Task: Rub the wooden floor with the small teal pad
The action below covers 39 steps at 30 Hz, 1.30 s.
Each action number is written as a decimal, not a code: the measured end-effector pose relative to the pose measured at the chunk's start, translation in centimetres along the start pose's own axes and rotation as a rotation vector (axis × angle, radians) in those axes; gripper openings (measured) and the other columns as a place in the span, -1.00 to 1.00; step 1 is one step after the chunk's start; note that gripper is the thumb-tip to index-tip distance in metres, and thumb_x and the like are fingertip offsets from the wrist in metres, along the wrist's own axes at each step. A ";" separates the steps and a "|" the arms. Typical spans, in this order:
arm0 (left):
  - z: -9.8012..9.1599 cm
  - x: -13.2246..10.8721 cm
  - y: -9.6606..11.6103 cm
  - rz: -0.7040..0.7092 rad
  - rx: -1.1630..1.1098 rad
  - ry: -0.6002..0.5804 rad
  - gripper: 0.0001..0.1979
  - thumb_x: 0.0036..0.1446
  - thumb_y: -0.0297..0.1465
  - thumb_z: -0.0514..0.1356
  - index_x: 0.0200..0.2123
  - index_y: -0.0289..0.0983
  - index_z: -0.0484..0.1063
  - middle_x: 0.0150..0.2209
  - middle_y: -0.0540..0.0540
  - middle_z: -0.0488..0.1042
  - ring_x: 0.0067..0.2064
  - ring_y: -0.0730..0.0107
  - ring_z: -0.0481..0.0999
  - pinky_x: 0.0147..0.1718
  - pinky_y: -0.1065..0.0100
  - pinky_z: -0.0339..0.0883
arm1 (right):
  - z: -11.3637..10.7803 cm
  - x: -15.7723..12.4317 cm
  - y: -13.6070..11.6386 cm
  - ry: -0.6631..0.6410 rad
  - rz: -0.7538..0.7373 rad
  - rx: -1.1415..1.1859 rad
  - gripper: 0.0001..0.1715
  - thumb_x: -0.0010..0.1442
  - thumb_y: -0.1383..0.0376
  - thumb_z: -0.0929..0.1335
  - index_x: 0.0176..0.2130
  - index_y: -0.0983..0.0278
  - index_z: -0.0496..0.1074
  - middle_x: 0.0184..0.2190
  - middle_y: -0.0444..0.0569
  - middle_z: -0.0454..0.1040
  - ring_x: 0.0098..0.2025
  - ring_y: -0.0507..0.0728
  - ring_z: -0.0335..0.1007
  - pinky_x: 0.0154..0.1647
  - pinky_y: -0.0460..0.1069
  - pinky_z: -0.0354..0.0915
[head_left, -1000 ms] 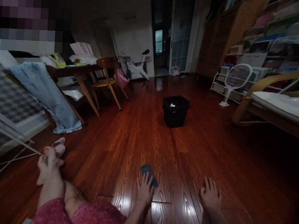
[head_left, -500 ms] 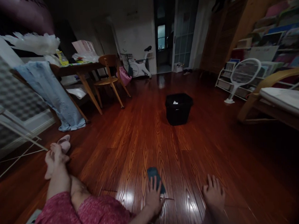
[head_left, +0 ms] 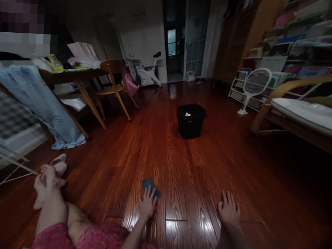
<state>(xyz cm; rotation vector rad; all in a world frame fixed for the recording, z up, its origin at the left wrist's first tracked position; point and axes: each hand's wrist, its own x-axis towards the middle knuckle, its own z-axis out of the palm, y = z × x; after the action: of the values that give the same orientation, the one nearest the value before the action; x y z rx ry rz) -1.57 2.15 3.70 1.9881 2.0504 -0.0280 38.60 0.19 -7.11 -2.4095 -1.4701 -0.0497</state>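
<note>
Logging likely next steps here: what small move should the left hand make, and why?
Probably slide the blue cloth a little forward with the left hand, which reaches over its near end; the right hand seems braced on the floor, and the black bin stands well beyond the cloth.

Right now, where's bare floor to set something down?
Bare floor between cloth and bin, between left grip and right grip, and between bin and armchair. Crowded: the table, under clutter; also lower left, where feet, slipper and jeans sit close.
</note>
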 end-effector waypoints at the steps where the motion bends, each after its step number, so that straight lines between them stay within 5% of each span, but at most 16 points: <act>1: -0.3 0.4 -2.0 -0.116 0.022 0.016 -0.46 0.39 -0.31 -0.17 0.40 -0.04 0.07 0.46 -0.07 -0.08 0.46 0.08 -0.08 0.33 -0.26 -0.14 | 0.0 0.0 0.0 0.003 -0.003 -0.003 -0.21 0.22 0.27 0.05 0.38 0.36 0.14 0.40 0.16 0.15 0.45 0.23 -0.07 0.39 0.26 -0.11; 5: -0.5 0.5 -9.1 -0.483 0.043 0.090 -0.45 0.41 -0.29 -0.25 0.40 -0.13 0.06 0.45 -0.21 -0.03 0.44 0.00 0.00 0.25 -0.38 -0.02 | 0.4 0.0 0.3 0.032 -0.011 -0.007 -0.22 0.23 0.27 0.05 0.37 0.39 0.16 0.39 0.18 0.16 0.45 0.24 -0.07 0.40 0.25 -0.14; 9: 0.1 -0.2 -10.5 -0.606 0.038 0.139 -0.43 0.41 -0.25 -0.28 0.39 -0.18 0.12 0.42 -0.28 0.09 0.40 -0.14 0.10 0.17 -0.38 0.12 | 0.7 0.2 0.4 0.004 -0.003 0.008 -0.19 0.20 0.28 0.06 0.39 0.40 0.11 0.41 0.19 0.12 0.45 0.25 -0.10 0.39 0.28 -0.12; 14: 1.3 -0.3 -3.0 -0.310 0.073 0.128 -0.47 0.39 -0.22 -0.16 0.35 -0.13 0.22 0.40 -0.22 0.16 0.43 -0.19 -0.03 0.25 -0.25 0.06 | 0.2 0.1 0.3 -0.040 0.007 0.020 -0.18 0.20 0.29 0.07 0.40 0.38 0.09 0.41 0.19 0.11 0.46 0.26 -0.12 0.39 0.29 -0.12; 21: 6.0 -1.2 11.1 0.373 -0.147 -0.090 -0.35 0.34 -0.10 -0.05 0.44 -0.08 -0.06 0.49 -0.14 -0.25 0.47 -0.17 -0.26 0.33 -0.40 -0.37 | -0.4 -0.3 0.0 -0.006 0.002 -0.019 -0.22 0.25 0.28 0.01 0.37 0.41 0.16 0.40 0.17 0.13 0.45 0.24 -0.09 0.41 0.25 -0.12; 26: 6.9 -1.9 14.8 0.824 -0.086 -0.205 -0.41 0.37 -0.10 -0.06 0.41 0.09 -0.06 0.48 0.01 -0.19 0.48 0.07 -0.15 0.36 -0.32 -0.48 | -0.6 -0.5 0.0 -0.018 -0.003 -0.072 -0.21 0.24 0.28 0.03 0.39 0.37 0.14 0.41 0.13 0.13 0.46 0.21 -0.10 0.40 0.25 -0.09; 30: 4.1 0.5 12.4 0.773 0.005 -0.175 -0.44 0.38 -0.08 -0.09 0.41 0.06 -0.01 0.47 0.02 -0.14 0.47 0.11 -0.13 0.38 -0.17 -0.66 | -0.8 -0.7 0.0 -0.037 -0.022 -0.096 -0.22 0.25 0.27 0.04 0.40 0.38 0.10 0.42 0.16 0.11 0.46 0.24 -0.11 0.40 0.25 -0.12; 34: 0.7 4.4 6.5 0.405 0.047 -0.085 -0.47 0.40 -0.17 -0.12 0.39 0.03 0.06 0.47 0.03 -0.09 0.47 0.06 -0.14 0.36 -0.21 -0.59 | -0.5 -0.7 0.3 -0.065 -0.028 -0.099 -0.22 0.26 0.28 0.04 0.41 0.37 0.06 0.43 0.17 0.07 0.47 0.25 -0.14 0.41 0.28 -0.16; 39: -2.1 7.0 -4.1 -0.164 0.126 -0.006 -0.44 0.40 -0.26 -0.20 0.42 -0.13 0.00 0.47 -0.16 -0.11 0.46 0.00 -0.10 0.30 -0.40 -0.29 | 0.2 -0.7 0.7 -0.089 -0.021 -0.086 -0.21 0.25 0.28 0.07 0.42 0.33 0.04 0.43 0.18 0.07 0.47 0.26 -0.14 0.40 0.31 -0.17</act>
<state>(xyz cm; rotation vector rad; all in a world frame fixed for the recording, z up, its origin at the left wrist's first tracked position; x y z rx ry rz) -6.04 9.26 3.48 1.8804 2.2537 -0.2018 38.81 -0.68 -7.60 -2.4945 -1.5622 -0.0112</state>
